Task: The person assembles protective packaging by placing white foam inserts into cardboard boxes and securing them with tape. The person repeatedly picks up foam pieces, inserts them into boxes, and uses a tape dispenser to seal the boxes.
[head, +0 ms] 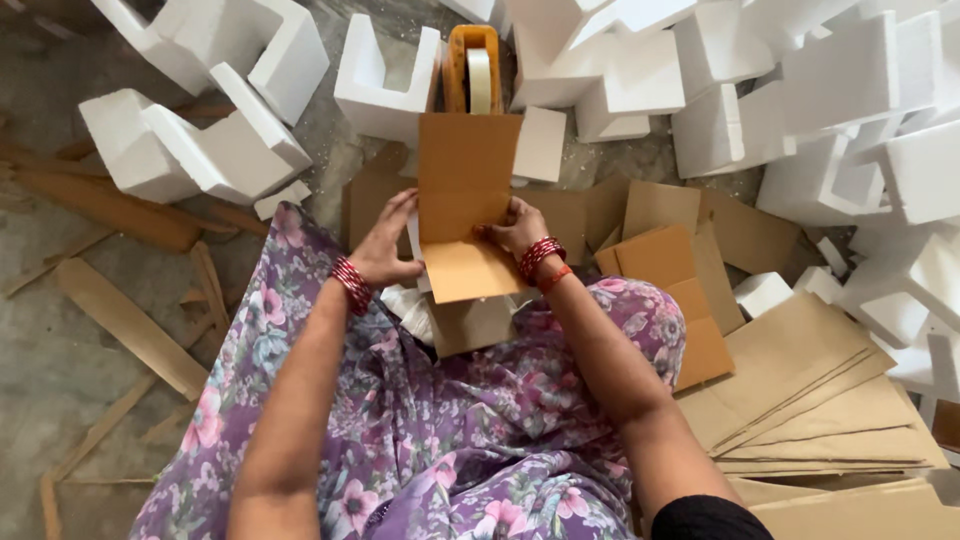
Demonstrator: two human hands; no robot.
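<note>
A brown cardboard sheet (pixel 465 190) stands folded in front of me, its lower flap bent toward my lap. My left hand (pixel 387 240) grips its left edge, where a white foam piece (pixel 413 238) shows behind the card. My right hand (pixel 515 229) presses the fold line on the right side with closed fingers. Both wrists wear red bangles. Below the card lies another cardboard piece (pixel 470 325) on my floral purple garment.
An orange tape dispenser (pixel 473 68) stands just beyond the card. White foam blocks (pixel 200 140) crowd the left, top and right. Flat cardboard sheets (pixel 810 400) are stacked at the right. Cardboard strips (pixel 130 325) litter the concrete floor at the left.
</note>
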